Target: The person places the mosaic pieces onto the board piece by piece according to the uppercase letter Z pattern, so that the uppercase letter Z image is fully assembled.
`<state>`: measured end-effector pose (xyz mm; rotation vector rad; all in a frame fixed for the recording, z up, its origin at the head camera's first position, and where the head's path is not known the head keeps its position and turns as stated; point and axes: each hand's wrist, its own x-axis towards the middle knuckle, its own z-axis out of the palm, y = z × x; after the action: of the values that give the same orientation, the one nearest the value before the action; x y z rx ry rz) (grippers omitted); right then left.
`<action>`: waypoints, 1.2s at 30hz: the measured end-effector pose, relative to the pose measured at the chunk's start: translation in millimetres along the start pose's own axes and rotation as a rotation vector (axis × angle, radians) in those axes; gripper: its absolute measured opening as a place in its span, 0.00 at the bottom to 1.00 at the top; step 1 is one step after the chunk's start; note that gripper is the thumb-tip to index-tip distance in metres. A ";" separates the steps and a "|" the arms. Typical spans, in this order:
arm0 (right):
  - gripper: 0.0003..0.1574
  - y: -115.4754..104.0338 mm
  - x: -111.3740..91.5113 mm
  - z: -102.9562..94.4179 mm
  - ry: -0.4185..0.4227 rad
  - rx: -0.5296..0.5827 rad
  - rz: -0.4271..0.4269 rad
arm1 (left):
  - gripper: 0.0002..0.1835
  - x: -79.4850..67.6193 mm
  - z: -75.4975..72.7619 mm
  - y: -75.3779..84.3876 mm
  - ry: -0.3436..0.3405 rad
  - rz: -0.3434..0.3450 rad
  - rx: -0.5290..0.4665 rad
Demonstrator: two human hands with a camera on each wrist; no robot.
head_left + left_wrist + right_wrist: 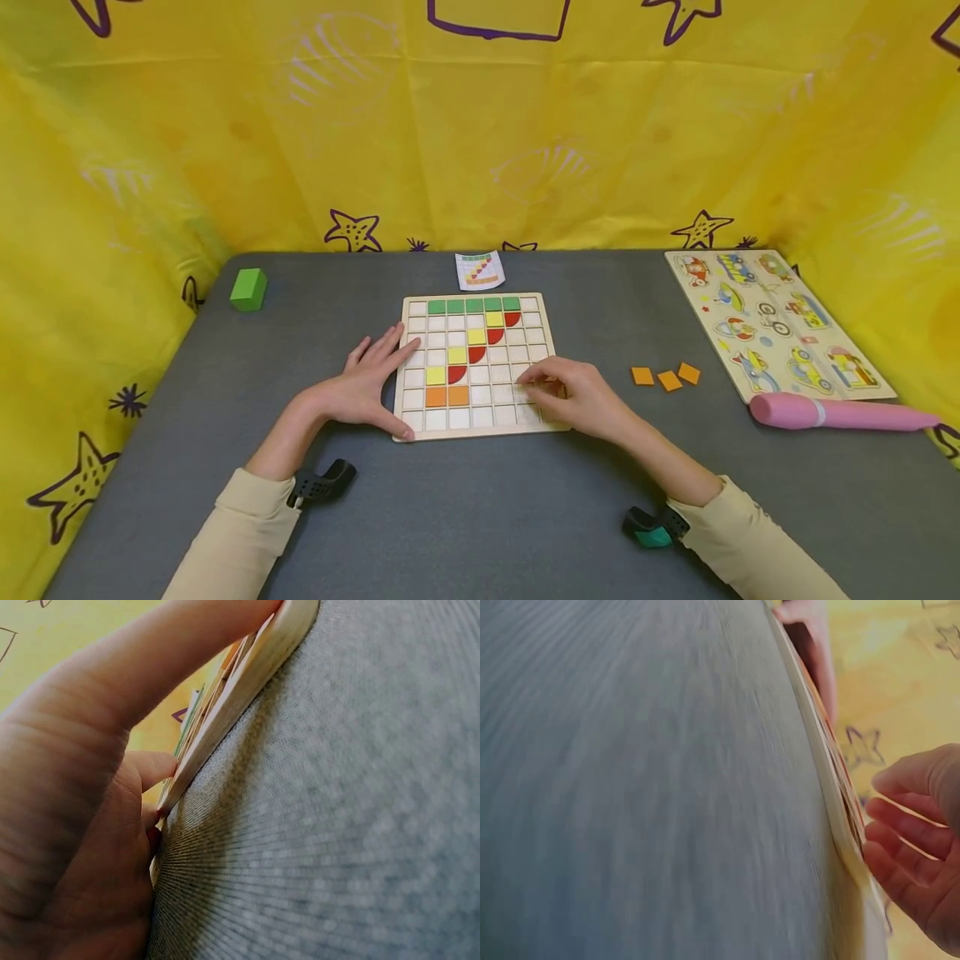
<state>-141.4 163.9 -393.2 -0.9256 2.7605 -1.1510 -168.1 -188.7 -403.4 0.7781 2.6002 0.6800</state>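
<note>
A wooden grid board [480, 418] lies on the table, holding a green row, diagonals of yellow squares [457, 356] and red quarter-circles [476, 355], and two orange squares [447, 396]. My left hand [363, 387] spreads along its left side, the thumb at the near corner and fingertips at the left edge. In the left wrist view, that thumb [172, 656] presses against the rim. Above the board's right part hovers my right hand [581, 396], fingers loosely bent. The right wrist view shows its thumb [907, 776] apart from the fingers, with nothing visible between them.
Three orange squares [670, 380] lie right of the board. A small pattern card [480, 271] is behind it. Farther right are a picture puzzle board [780, 321] and a pink stick-like object [840, 413]. A green block [249, 289] stands at the far left.
</note>
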 end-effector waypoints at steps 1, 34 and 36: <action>0.11 3.0 -3.9 -4.5 0.015 -0.016 0.008 | 0.72 0.1 -0.2 0.0 0.000 0.000 0.003; 0.20 51.5 -47.2 -57.7 0.105 -0.175 0.176 | 0.71 -0.3 0.3 -1.1 0.004 0.008 0.003; 0.20 51.4 -47.2 -58.4 0.113 -0.184 0.195 | 0.72 -0.1 0.5 -1.0 0.001 0.005 0.007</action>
<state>-142.3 254.9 -393.8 -0.6004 3.0067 -0.9609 -168.2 -189.3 -404.2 0.7865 2.6041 0.6736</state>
